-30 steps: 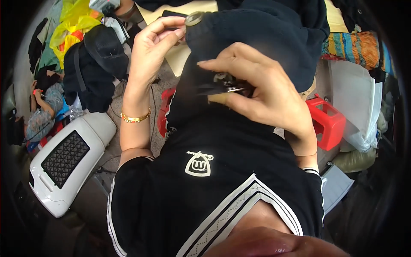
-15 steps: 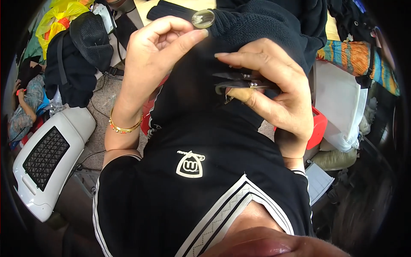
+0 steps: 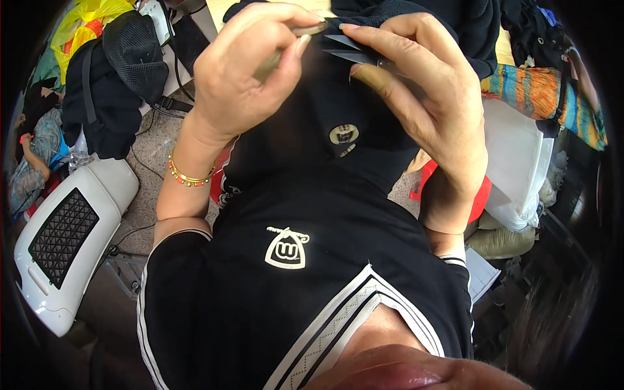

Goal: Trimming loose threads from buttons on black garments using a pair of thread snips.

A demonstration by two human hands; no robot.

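Observation:
My left hand (image 3: 250,71) is closed in a pinch on a round button (image 3: 310,30), seen nearly edge-on over the black knit garment (image 3: 471,39). Across from it, my right hand (image 3: 426,78) is wrapped round small thread snips (image 3: 344,52). Their two blades are spread and point left, close beside the button; whether they touch a thread cannot be made out. A tan wrap covers the right thumb's tip. On the dark cloth of my lap lies another round button (image 3: 344,134), with a small pale bit just below it.
At the left are a black mesh-backed bag (image 3: 133,62), a yellow plastic bag (image 3: 84,32) and a white chair-like panel (image 3: 71,234). To the right stand a translucent bin (image 3: 517,156) and a red stool (image 3: 471,192), with orange-and-blue patterned fabric (image 3: 539,94) above.
Both hands have moved up and closer together. The held button has turned from face-on to nearly edge-on. The snips have come up beside it, uncovering the button on my lap.

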